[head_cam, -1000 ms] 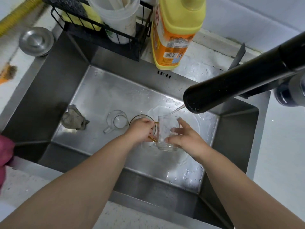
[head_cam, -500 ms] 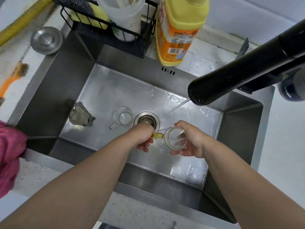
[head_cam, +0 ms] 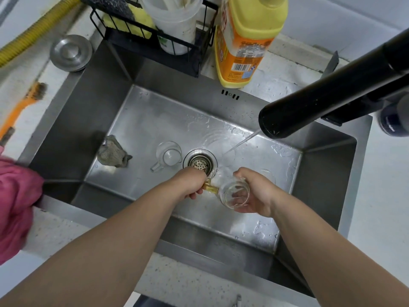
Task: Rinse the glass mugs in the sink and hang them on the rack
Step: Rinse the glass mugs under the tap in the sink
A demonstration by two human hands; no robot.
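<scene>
Fingers [head_cam: 194, 194] of my left hand [head_cam: 190, 182] pinch the amber handle, right hand [head_cam: 254, 193] cups the glass mug [head_cam: 234, 192] low over the sink [head_cam: 327, 151]. Mid-rinse I'd say; second mug [head_cam: 168, 155] waits by the drain, nothing hung, no rack visible.

Two glass mugs [head_cam: 234, 192] [head_cam: 168, 155], one bottle [head_cam: 247, 41], one brush [head_cam: 21, 107].

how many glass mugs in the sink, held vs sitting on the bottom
held in the hands: 1, the tilted mug, left hand on its handle, right hand round its body
sitting on the sink bottom: 1, mug beside the drain
total: 2
</scene>
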